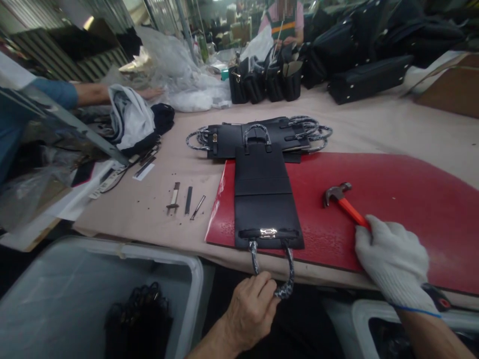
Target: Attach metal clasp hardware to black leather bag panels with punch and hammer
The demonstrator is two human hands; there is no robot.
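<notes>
A flat black leather bag panel (264, 197) lies on a red mat (392, 199), a metal clasp near its front edge. My left hand (252, 309), bare, is closed around the wrapped handle (286, 284) that hangs over the table's front edge. My right hand (392, 262) wears a white glove and grips the orange handle of a claw hammer (342, 199); the hammer's head rests on the mat to the right of the panel.
More black panels with wrapped handles (284, 132) are stacked behind. Small metal tools (187, 199) lie left of the mat. Grey bins (112, 289) stand below the table. A person's arm (97, 92) reaches in at left; another person works at the back beside finished bags (269, 80).
</notes>
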